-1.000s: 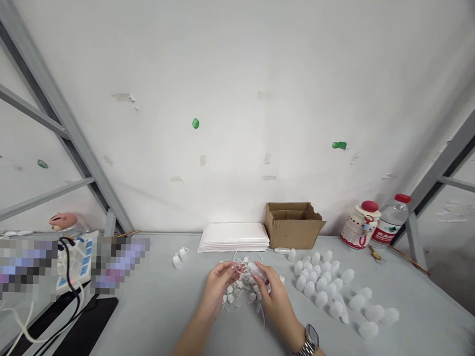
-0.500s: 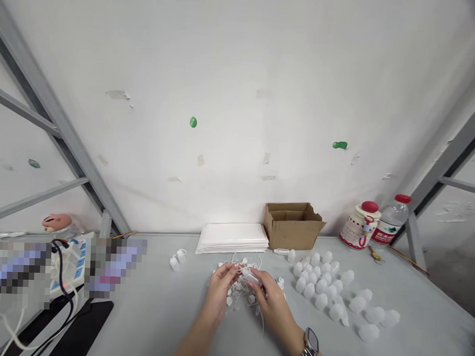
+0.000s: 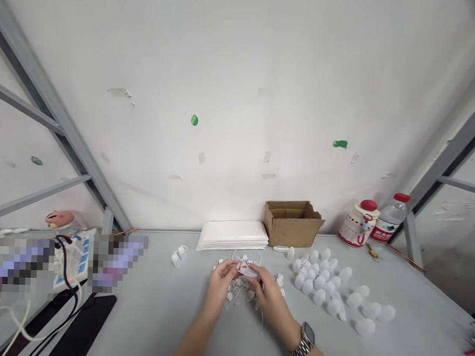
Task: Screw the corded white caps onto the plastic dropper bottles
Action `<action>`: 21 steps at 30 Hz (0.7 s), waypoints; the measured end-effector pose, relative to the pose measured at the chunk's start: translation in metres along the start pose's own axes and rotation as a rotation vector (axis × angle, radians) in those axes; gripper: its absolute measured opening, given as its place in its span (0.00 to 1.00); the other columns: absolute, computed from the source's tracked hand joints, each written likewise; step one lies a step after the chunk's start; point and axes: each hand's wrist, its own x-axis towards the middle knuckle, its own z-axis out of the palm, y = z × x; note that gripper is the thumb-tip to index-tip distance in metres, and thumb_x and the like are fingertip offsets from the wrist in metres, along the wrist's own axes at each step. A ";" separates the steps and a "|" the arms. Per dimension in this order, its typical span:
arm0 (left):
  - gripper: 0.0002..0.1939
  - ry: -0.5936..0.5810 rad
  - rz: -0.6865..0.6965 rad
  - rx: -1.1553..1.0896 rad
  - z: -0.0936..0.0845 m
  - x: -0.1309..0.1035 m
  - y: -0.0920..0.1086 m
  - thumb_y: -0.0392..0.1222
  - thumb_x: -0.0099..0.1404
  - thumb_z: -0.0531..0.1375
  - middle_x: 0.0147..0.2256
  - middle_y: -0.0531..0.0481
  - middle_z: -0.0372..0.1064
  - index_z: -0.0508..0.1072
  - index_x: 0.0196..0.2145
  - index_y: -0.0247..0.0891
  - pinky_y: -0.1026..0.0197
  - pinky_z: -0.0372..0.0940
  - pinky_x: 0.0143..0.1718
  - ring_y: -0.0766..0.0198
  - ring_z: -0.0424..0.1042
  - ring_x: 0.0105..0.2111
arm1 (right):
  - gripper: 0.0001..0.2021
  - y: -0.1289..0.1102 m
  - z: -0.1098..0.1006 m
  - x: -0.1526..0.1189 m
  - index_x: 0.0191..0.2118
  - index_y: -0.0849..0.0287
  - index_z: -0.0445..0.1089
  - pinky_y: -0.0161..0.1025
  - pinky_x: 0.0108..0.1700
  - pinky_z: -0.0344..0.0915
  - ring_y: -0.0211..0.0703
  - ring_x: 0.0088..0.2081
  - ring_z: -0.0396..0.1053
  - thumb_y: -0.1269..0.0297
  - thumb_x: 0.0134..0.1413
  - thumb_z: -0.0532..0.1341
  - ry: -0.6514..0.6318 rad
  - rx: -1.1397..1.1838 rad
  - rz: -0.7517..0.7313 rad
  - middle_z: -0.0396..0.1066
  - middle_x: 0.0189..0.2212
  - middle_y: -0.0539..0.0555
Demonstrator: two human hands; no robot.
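A small translucent plastic bottle (image 3: 250, 273) lies sideways between my two hands, above the table. My right hand (image 3: 270, 295) has its fingers wrapped round the right end. The fingertips of my left hand (image 3: 218, 287) pinch its left end, and what exactly they grip there is partly hidden. Under and around both hands is a loose heap of small white caps with thin cords (image 3: 239, 287). To the right of my right hand, several frosted white bottles (image 3: 320, 282) stand or lie in a cluster.
Two capped pieces (image 3: 179, 255) sit left of the heap. Behind are a stack of white envelopes (image 3: 233, 235) and an open cardboard box (image 3: 294, 229). A decorated jar (image 3: 358, 224) and a water bottle (image 3: 390, 219) stand back right. A power strip (image 3: 73, 258) with cables is at left.
The small bottle has turned to lie flatter between my hands, and my left fingers have closed in over its left end. The view has shifted slightly.
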 end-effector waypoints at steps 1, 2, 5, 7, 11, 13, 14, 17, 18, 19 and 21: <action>0.16 -0.001 0.004 0.004 0.001 0.001 -0.001 0.50 0.43 0.68 0.27 0.48 0.76 0.76 0.27 0.36 0.61 0.66 0.36 0.61 0.73 0.30 | 0.15 0.000 -0.001 0.001 0.48 0.58 0.66 0.45 0.47 0.66 0.46 0.45 0.69 0.69 0.56 0.52 -0.001 0.002 0.011 0.71 0.44 0.59; 0.17 -0.003 0.007 0.010 0.001 0.001 -0.001 0.51 0.42 0.68 0.26 0.48 0.76 0.76 0.26 0.36 0.60 0.66 0.36 0.60 0.73 0.29 | 0.14 0.000 -0.003 0.001 0.47 0.58 0.66 0.45 0.48 0.66 0.47 0.45 0.69 0.69 0.55 0.52 0.000 0.004 0.022 0.72 0.44 0.59; 0.18 -0.009 0.009 0.027 0.001 0.000 0.000 0.53 0.41 0.68 0.26 0.46 0.76 0.77 0.25 0.35 0.57 0.67 0.37 0.58 0.74 0.29 | 0.12 -0.002 -0.005 0.002 0.45 0.58 0.68 0.44 0.47 0.66 0.47 0.44 0.70 0.68 0.55 0.53 0.012 0.014 0.050 0.73 0.42 0.59; 0.19 -0.017 0.008 0.043 0.001 -0.003 0.002 0.53 0.42 0.67 0.28 0.45 0.77 0.78 0.27 0.35 0.56 0.66 0.39 0.56 0.74 0.31 | 0.12 -0.005 -0.005 0.001 0.44 0.58 0.68 0.43 0.45 0.67 0.47 0.43 0.70 0.67 0.55 0.54 0.028 0.024 0.066 0.73 0.41 0.58; 0.20 -0.057 -0.013 0.122 0.000 -0.008 0.005 0.53 0.45 0.66 0.35 0.43 0.77 0.77 0.32 0.36 0.54 0.65 0.42 0.54 0.74 0.35 | 0.11 -0.009 -0.003 0.001 0.43 0.58 0.68 0.41 0.41 0.68 0.46 0.37 0.72 0.65 0.54 0.54 0.048 0.032 0.102 0.74 0.38 0.57; 0.23 -0.054 0.014 0.175 -0.002 -0.007 0.005 0.56 0.47 0.63 0.38 0.43 0.75 0.76 0.36 0.36 0.55 0.65 0.41 0.55 0.73 0.36 | 0.12 -0.010 -0.003 0.002 0.43 0.59 0.68 0.40 0.39 0.68 0.45 0.34 0.71 0.65 0.54 0.54 0.060 0.016 0.121 0.74 0.36 0.57; 0.24 -0.043 0.049 0.231 -0.004 -0.005 0.005 0.57 0.49 0.61 0.38 0.43 0.75 0.75 0.37 0.37 0.56 0.65 0.40 0.56 0.73 0.35 | 0.12 -0.010 -0.003 0.002 0.43 0.60 0.68 0.40 0.38 0.67 0.44 0.33 0.71 0.64 0.54 0.54 0.070 0.004 0.131 0.74 0.35 0.57; 0.20 -0.038 0.151 0.440 -0.012 -0.003 0.008 0.55 0.49 0.62 0.29 0.48 0.72 0.74 0.33 0.37 0.60 0.63 0.34 0.61 0.70 0.30 | 0.13 -0.009 -0.006 0.005 0.42 0.61 0.68 0.40 0.36 0.67 0.44 0.31 0.69 0.63 0.53 0.54 0.117 -0.021 0.167 0.74 0.32 0.56; 0.18 -0.086 0.150 0.523 -0.015 -0.004 0.010 0.53 0.45 0.65 0.25 0.51 0.70 0.74 0.29 0.37 0.62 0.62 0.31 0.62 0.68 0.27 | 0.14 -0.008 -0.007 0.006 0.42 0.61 0.68 0.39 0.36 0.67 0.44 0.30 0.69 0.62 0.53 0.54 0.130 -0.027 0.178 0.73 0.31 0.56; 0.16 -0.166 0.137 0.618 -0.017 -0.005 0.012 0.51 0.41 0.67 0.22 0.53 0.68 0.74 0.25 0.37 0.63 0.60 0.29 0.63 0.66 0.26 | 0.14 -0.007 -0.008 0.007 0.42 0.61 0.68 0.39 0.35 0.67 0.44 0.29 0.69 0.61 0.53 0.54 0.138 -0.032 0.188 0.73 0.30 0.56; 0.17 -0.358 0.122 0.856 -0.020 -0.008 0.014 0.48 0.35 0.70 0.23 0.54 0.66 0.74 0.23 0.37 0.63 0.58 0.29 0.63 0.64 0.27 | 0.14 -0.006 -0.009 0.008 0.42 0.62 0.69 0.39 0.35 0.66 0.44 0.29 0.68 0.60 0.53 0.54 0.138 -0.038 0.204 0.73 0.29 0.55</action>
